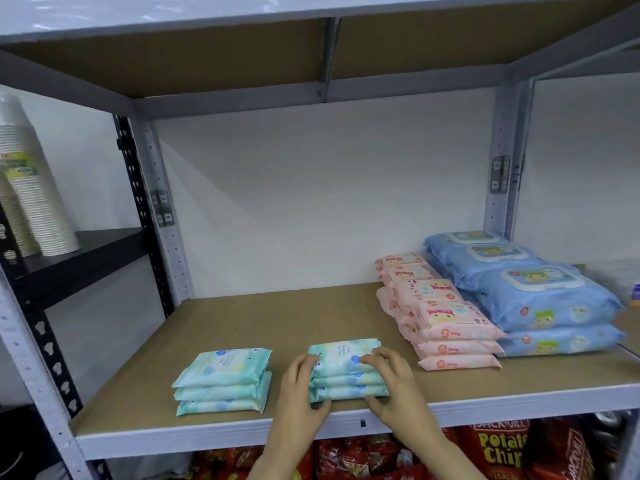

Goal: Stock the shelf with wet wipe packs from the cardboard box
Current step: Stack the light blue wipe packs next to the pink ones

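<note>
A stack of three green wet wipe packs (346,374) stands near the front edge of the brown shelf board (294,317). My left hand (301,393) grips the stack's left end, fingers over the top pack and thumb at the bottom. My right hand (391,386) grips its right end the same way. A second stack of three green packs (223,379) lies to the left, untouched. The cardboard box is out of view.
Pink wipe packs (440,313) are stacked in rows at the right, with larger blue packs (526,292) beside them. Stacked paper cups (31,188) stand on a black shelf at the left. Chip bags (498,448) fill the shelf below.
</note>
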The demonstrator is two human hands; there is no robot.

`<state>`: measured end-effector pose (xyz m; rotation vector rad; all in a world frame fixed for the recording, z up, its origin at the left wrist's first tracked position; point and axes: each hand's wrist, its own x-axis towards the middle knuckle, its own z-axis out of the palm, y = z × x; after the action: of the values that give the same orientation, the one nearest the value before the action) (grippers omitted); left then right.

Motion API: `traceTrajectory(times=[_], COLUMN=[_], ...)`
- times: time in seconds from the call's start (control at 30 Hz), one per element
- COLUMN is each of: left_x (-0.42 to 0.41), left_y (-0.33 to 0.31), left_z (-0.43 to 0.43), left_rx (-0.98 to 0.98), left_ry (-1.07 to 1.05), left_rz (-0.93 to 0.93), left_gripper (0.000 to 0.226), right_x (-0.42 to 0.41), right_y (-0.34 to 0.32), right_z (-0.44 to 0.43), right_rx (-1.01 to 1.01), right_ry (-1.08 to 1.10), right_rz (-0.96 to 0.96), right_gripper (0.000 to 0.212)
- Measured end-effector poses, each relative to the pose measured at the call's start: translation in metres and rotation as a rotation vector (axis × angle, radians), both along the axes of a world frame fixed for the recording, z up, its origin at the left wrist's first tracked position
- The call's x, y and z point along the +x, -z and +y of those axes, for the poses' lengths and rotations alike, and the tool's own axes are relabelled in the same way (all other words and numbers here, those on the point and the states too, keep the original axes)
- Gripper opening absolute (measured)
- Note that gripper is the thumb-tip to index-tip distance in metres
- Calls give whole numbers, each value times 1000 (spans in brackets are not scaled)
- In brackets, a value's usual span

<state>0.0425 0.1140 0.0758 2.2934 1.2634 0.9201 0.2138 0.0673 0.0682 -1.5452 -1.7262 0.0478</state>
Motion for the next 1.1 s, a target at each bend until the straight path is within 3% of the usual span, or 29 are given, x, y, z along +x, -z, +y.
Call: traceTrajectory(times=[0.23,0.57,1.1], left_x=[8,33,86], left_y=[8,5,2], left_z=[10,52,115], left_rx=[14,-7,-20], left_ry=[-20,-13,13], left_rz=[-44,-47,-76], left_gripper=[56,58,54], right_x=[2,20,51], right_y=[14,-4,-9], right_z=[14,48,110], right_rx=[168,-81,-162], right_ry=[75,109,310], right_rz=[-68,-18,-33], right_gripper=[81,56,55])
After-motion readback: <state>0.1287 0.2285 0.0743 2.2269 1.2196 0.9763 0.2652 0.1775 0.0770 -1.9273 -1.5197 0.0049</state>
